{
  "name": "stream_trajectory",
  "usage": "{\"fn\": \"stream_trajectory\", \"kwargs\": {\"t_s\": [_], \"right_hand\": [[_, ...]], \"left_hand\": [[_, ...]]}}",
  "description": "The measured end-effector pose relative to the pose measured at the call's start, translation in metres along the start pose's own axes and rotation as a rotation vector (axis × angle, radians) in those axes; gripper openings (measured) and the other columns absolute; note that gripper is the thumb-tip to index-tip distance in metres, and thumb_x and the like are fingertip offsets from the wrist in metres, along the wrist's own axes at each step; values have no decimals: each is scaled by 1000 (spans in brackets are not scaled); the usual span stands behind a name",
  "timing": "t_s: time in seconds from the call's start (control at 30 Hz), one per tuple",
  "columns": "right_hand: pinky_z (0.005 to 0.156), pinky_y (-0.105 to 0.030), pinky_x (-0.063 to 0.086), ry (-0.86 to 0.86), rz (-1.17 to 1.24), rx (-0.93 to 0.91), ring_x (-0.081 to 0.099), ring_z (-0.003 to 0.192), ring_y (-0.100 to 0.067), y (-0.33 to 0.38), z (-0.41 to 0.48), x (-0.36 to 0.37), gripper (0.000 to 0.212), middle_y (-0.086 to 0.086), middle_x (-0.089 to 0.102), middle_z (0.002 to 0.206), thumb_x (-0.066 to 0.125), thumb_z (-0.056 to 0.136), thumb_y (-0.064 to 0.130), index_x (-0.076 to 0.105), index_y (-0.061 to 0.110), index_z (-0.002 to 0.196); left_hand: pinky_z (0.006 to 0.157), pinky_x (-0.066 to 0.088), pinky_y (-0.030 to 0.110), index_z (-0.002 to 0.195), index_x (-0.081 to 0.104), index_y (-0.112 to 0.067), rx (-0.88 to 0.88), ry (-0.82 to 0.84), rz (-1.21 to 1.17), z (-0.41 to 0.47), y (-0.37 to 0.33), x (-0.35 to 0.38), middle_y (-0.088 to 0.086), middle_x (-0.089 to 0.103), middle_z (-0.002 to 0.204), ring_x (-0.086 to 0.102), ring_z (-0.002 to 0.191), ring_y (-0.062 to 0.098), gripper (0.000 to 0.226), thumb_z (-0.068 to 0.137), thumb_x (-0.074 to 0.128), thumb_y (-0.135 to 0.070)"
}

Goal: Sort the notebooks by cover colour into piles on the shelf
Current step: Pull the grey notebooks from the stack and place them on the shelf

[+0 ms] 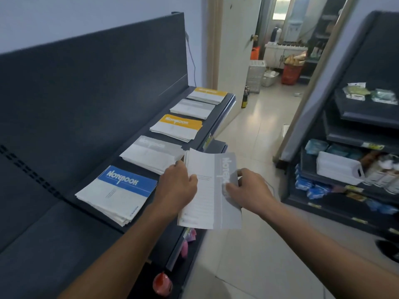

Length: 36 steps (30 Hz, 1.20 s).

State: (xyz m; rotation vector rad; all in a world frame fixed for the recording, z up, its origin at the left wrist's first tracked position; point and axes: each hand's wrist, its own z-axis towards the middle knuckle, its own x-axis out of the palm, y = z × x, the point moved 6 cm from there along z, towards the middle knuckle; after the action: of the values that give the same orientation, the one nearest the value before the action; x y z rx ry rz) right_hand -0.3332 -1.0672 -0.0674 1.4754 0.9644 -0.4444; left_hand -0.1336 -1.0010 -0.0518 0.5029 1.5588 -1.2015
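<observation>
Both hands hold a grey-banded notebook [208,195] over the shelf's front edge. My left hand [178,186] grips its left side and my right hand [248,189] pinches its grey band on the right. On the dark shelf [90,195] lie several piles. Nearest is a blue-banded pile [117,194], then a grey pile [151,153], a yellow pile [177,127], another grey pile [192,108] and a far yellow pile [207,95].
The shelf's tall dark back panel [90,93] rises on the left. Across the tiled aisle [254,147] stands another dark rack [356,134] with packets and a white basket. Pink and red items [162,283] hang below the shelf. An open doorway lies beyond.
</observation>
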Motion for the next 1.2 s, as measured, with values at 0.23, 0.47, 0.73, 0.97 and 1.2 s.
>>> {"fn": "stream_trajectory", "kwargs": {"t_s": [0.23,0.47,0.73,0.97,1.2], "right_hand": [[79,-42,58,101,37,-50,65,90,-23,-18,79,-16,31,-1,67,102,62,88,38,57,18,111],[81,-45,58,212,38,-174,67,91,-27,-20,159,-30,27,-4,69,102,59,91,33,57,17,113],[64,-31,49,339,-17,-341,62,85,-15,24,224,-4,19,7,64,101,59,90,32,55,27,108],[53,-26,42,428,-80,-511,62,80,-11,102,271,35,31,6,66,99,63,89,32,56,27,118],[50,-23,40,501,-186,-654,61,76,-7,167,296,89,36,7,66,95,65,88,27,61,23,124]], "left_hand": [[72,41,34,119,53,-13,-87,-5,-16,55,-27,32,7,64,112,59,95,25,36,94,59,-39],[77,48,36,119,54,-17,-264,-57,-62,99,-50,40,3,66,112,63,98,25,36,92,63,-39],[72,53,36,113,53,-23,-513,-168,-190,111,-22,26,-4,64,101,62,89,17,26,94,57,-40],[61,48,32,112,52,-20,-693,-264,-241,134,32,8,0,65,99,63,83,18,22,96,49,-33],[67,49,34,122,51,-15,-843,-294,-236,153,90,8,3,66,106,64,90,22,27,99,48,-29]]}}
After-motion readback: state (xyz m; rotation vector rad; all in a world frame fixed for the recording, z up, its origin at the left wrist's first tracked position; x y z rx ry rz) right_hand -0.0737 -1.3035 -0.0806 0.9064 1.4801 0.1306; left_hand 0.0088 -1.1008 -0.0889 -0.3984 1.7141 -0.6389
